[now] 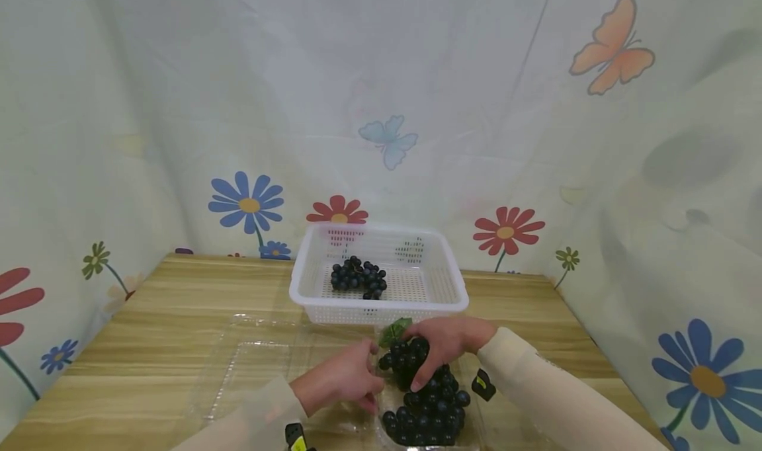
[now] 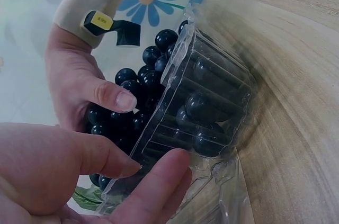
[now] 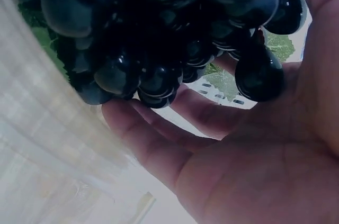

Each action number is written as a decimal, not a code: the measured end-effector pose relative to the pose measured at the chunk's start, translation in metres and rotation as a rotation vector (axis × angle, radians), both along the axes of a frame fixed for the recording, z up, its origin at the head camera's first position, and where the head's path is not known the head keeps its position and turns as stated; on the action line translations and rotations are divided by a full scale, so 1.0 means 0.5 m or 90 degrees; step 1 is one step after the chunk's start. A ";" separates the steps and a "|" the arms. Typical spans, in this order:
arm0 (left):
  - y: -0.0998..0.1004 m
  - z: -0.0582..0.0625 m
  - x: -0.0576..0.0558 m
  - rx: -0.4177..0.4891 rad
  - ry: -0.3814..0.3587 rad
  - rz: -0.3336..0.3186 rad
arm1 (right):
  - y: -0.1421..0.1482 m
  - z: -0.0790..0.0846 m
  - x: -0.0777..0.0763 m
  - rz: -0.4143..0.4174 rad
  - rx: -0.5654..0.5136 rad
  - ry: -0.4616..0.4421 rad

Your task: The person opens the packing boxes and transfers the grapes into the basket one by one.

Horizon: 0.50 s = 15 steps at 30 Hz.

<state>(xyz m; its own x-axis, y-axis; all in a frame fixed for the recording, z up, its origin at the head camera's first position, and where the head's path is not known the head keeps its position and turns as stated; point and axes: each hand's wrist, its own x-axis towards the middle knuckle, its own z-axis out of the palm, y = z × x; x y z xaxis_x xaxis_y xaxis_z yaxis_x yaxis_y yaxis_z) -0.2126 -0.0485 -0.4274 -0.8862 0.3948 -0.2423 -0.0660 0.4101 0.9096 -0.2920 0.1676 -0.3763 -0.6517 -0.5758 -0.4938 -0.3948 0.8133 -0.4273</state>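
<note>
My right hand (image 1: 446, 345) grips a bunch of dark grapes (image 1: 405, 358) from above, fingers curled around it. A green leaf (image 1: 395, 332) sticks out at the bunch's far end. More dark grapes (image 1: 425, 414) lie nearer me in a clear plastic clamshell box (image 2: 212, 68), directly below and beside that hand. My left hand (image 1: 348, 375) is at the box's left side. In the left wrist view its thumb and fingers pinch the box's rim, grapes showing through the ribbed wall. The right wrist view shows fingertips under the grapes.
Behind the box stands a white perforated basket (image 1: 381, 313) with another bunch of dark grapes (image 1: 357, 276) inside. The box's clear lid (image 1: 250, 371) lies folded open to the left on the wooden table (image 1: 178, 292). A flower-patterned curtain (image 1: 297, 107) surrounds the table.
</note>
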 end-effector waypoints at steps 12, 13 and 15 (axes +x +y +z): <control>-0.002 -0.001 -0.005 -0.010 -0.015 0.002 | -0.007 -0.009 -0.003 0.016 -0.008 -0.016; -0.002 -0.001 -0.006 -0.011 -0.016 -0.001 | -0.007 -0.010 -0.003 0.014 -0.008 -0.016; -0.003 -0.001 -0.006 -0.012 -0.019 -0.005 | -0.008 -0.012 -0.003 0.011 -0.009 -0.018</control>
<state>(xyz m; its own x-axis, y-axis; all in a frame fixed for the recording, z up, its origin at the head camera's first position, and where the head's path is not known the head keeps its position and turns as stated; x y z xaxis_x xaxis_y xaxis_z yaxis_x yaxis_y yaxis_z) -0.2159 -0.0500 -0.4279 -0.8754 0.3962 -0.2769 -0.0905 0.4284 0.8990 -0.2937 0.1637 -0.3824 -0.6272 -0.5938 -0.5040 -0.3967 0.8005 -0.4493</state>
